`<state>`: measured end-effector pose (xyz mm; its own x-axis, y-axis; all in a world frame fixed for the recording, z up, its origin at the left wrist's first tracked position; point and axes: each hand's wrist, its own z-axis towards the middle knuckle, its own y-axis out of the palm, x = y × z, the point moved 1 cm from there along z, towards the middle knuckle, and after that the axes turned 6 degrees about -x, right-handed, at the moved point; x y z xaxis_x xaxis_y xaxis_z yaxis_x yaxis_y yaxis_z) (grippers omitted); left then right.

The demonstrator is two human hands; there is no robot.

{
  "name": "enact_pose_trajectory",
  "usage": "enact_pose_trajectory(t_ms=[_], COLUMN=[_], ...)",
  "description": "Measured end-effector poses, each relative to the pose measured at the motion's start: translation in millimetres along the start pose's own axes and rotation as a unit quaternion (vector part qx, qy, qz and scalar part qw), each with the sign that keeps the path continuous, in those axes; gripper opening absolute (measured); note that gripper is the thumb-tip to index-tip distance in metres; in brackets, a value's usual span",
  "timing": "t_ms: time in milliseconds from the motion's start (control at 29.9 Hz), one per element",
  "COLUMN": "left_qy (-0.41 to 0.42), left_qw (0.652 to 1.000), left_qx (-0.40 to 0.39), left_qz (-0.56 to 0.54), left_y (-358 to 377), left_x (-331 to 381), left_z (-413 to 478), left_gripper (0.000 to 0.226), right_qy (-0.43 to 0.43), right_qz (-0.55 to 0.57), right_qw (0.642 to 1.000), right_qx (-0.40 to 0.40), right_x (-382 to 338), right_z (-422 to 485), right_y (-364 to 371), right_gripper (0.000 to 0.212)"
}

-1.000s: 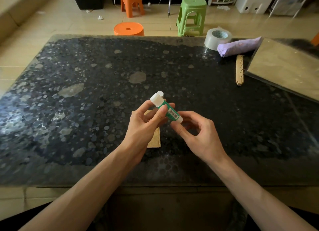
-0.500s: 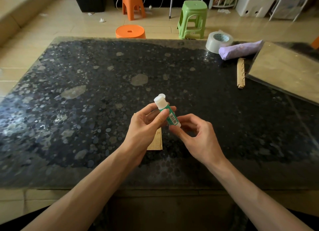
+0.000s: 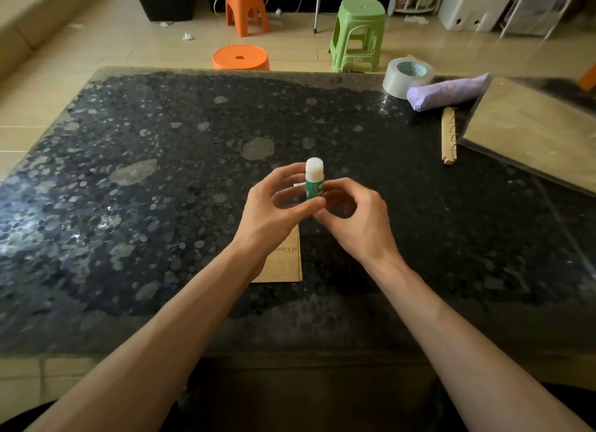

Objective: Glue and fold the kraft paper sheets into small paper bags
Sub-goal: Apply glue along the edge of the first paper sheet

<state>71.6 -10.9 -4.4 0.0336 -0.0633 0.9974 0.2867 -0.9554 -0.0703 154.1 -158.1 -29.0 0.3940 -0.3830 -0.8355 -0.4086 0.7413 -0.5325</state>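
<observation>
1. Above the near middle of the table (image 3: pixel 161 206), the left hand (image 3: pixel 271 212) pinches a green glue stick (image 3: pixel 314 181) low on its barrel, thumb in front and fingers curled behind.
2. Beside it, the right hand (image 3: pixel 354 218) is curled in on the stick's base, fingertips meeting the left thumb there. Both hands hold the stick, which stands upright with its white end on top. Whether that end is a cap or bare glue I cannot tell.
3. Under the hands, a folded kraft sheet (image 3: pixel 283 264) lies flat on the table, its near right corner showing past the left wrist. It looks partly worked, not yet a bag.
4. Further right lies a stack of kraft sheets (image 3: pixel 532 135), with a narrow brown strip (image 3: pixel 448 135) just beside it, and a purple bundle (image 3: pixel 448 91) and a tape roll (image 3: pixel 408 75) behind.
5. Step in hand, as I judge it: readying the glue, either by uncapping or by twisting the base. Next, the stick must be turned tip down and drawn along one edge of the folded sheet, with the free hand pressing the paper flat.
6. Against half a second ago, the stick has swung from leaning left to upright, and its barcode no longer faces the camera. The hands sit closer together round the base. The sheet has not shifted.
</observation>
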Motion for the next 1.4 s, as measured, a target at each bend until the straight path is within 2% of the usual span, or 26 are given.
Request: enact_pose_trajectory(t_ms=[100, 267, 568, 735, 835, 935, 1036, 1102, 1270, 1336, 1403], left_qy=[0.014, 0.01, 0.012, 0.019, 0.013, 0.011, 0.01, 0.008, 0.011, 0.014, 0.011], left_qw=[0.996, 0.985, 0.983, 0.983, 0.977, 0.942, 0.873, 0.835, 0.784, 0.765, 0.76], left_qx=[0.01, 0.015, 0.029, 0.026, 0.006, -0.049, -0.119, -0.156, -0.221, -0.244, -0.257], left_qz=[0.088, 0.169, 0.178, 0.181, 0.214, 0.332, 0.472, 0.527, 0.58, 0.596, 0.596], left_y=[-4.7, -15.4, -36.6, -38.9, -42.2, -50.1, -54.5, -53.8, -52.6, -51.9, -52.0], left_x=[-6.8, -21.1, -26.6, -28.3, -30.2, -33.7, -34.1, -32.5, -27.7, -28.0, -30.4], left_z=[5.5, 9.8, 20.4, 20.3, 17.9, 13.0, 5.0, 0.1, -11.5, -17.3, -22.4], left_gripper=[0.052, 0.052, 0.054, 0.057, 0.057, 0.057, 0.059, 0.065, 0.085, 0.088, 0.085], right_qy=[0.015, 0.069, 0.1, 0.103, 0.109, 0.085, 0.063, 0.056, 0.033, 0.021, 0.015], right_qz=[-0.027, -0.045, -0.042, -0.062, -0.099, -0.131, -0.158, -0.167, -0.202, -0.213, -0.218], right_qw=[0.999, 0.994, 0.989, 0.989, 0.986, 0.985, 0.984, 0.983, 0.979, 0.977, 0.976], right_qx=[0.038, 0.071, 0.099, 0.084, 0.083, 0.072, 0.056, 0.046, -0.005, -0.016, -0.02], right_x=[11.3, 26.5, 33.5, 34.2, 35.1, 34.0, 33.1, 31.6, 27.1, 26.3, 25.6], right_z=[13.4, 30.2, 42.0, 36.4, 21.9, 0.2, -17.7, -26.5, -47.3, -55.5, -61.7], right_y=[3.8, 12.1, 28.6, 29.1, 28.0, 29.3, 25.5, 20.0, 10.8, 8.6, 6.5], right_gripper=[0.03, 0.028, 0.031, 0.052, 0.05, 0.04, 0.036, 0.034, 0.024, 0.023, 0.025])
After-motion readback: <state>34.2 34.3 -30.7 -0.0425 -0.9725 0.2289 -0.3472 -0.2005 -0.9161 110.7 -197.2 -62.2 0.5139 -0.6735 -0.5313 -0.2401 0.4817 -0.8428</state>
